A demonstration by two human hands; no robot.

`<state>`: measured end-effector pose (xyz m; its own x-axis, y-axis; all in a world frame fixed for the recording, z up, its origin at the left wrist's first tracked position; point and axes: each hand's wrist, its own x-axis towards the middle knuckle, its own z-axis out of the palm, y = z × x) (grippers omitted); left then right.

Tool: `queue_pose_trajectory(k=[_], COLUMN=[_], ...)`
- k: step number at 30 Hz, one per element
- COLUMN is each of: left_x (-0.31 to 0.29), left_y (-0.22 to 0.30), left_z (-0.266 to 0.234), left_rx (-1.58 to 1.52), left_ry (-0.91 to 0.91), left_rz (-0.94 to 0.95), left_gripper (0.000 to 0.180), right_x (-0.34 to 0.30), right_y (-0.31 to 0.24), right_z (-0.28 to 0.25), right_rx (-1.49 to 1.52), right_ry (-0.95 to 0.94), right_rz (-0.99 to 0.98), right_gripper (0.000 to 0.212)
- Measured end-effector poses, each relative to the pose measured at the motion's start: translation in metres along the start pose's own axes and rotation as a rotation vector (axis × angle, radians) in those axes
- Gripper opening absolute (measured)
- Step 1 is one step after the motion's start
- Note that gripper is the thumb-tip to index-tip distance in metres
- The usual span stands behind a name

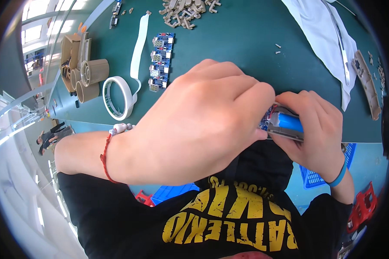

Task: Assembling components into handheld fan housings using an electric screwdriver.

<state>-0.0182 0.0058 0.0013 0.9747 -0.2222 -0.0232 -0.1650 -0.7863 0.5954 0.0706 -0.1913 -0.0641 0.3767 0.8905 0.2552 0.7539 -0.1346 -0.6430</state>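
Observation:
A small grey-brown plastic housing is between my hands near the table's front edge. In it lie a blue cylindrical battery and, at its left end, a blue circuit board with a thin red wire. My right hand is closed around the housing's right end, thumb below and fingers above. My left hand reaches across with its back toward me, thumb and forefinger closed at the board end. Its other fingertips are hidden behind the hand, so their exact contact does not show.
Left on the green table are a white tape roll, a row of blue circuit boards and brown tubes. Beige plastic parts are heaped at the back. Rightward lie a white cloth and a beige shell.

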Motion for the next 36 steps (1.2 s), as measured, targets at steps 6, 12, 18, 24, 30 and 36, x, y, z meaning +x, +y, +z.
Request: queue_pose_trajectory(k=[6,12,18,24,30,36], left_x=[0.001,0.0,0.004,0.01,0.007,0.003], left_y=[0.003,0.003,0.008,0.002,0.005,0.005], left_z=[0.003,0.003,0.0,0.0,-0.002,-0.01], left_rx=[0.01,-0.008,0.029,0.037,0.033,-0.03], left_ry=[0.012,0.011,-0.061,0.001,-0.162,-0.201], left_rz=[-0.001,-0.024,-0.118,-0.034,-0.132,-0.089], left_gripper=[0.038,0.036,0.04,0.044,0.048,0.038], right_x=[-0.003,-0.001,0.002,0.002,0.0,0.001], right_y=[0.001,0.0,0.001,0.001,0.0,0.0], right_z=[0.0,-0.001,-0.002,-0.003,-0.006,-0.002], right_rx=[0.016,0.006,-0.034,-0.045,-0.011,-0.022], right_ry=[-0.001,-0.033,-0.015,-0.042,-0.05,-0.027], right_rz=[-0.003,0.003,-0.042,-0.056,-0.033,-0.042], right_gripper=[0.05,0.048,0.044,0.046,0.048,0.047])
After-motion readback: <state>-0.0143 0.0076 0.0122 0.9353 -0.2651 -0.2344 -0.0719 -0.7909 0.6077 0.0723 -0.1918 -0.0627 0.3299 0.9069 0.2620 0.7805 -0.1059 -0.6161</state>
